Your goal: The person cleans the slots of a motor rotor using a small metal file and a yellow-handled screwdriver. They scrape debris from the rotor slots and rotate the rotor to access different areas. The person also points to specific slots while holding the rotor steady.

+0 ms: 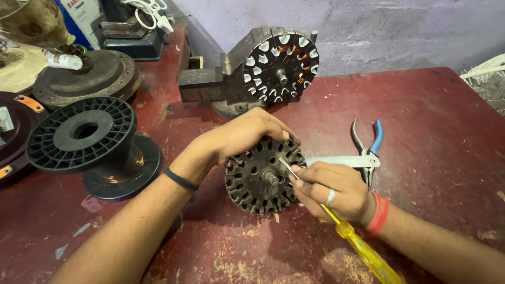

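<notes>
Stator core, mid-table on its edge, slotted face toward the near side. Left hand clasps its far-left rim. Right hand pinches a yellow-handled screwdriver; the shaft runs from near right up-left, tip in the upper-right slots.

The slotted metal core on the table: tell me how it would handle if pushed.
The slotted metal core looks like solid dark steel, so probably heavy for its size and rigid. Being round, it might roll if stood on edge; the left hand steadies it while the right hand works a screwdriver.
</notes>
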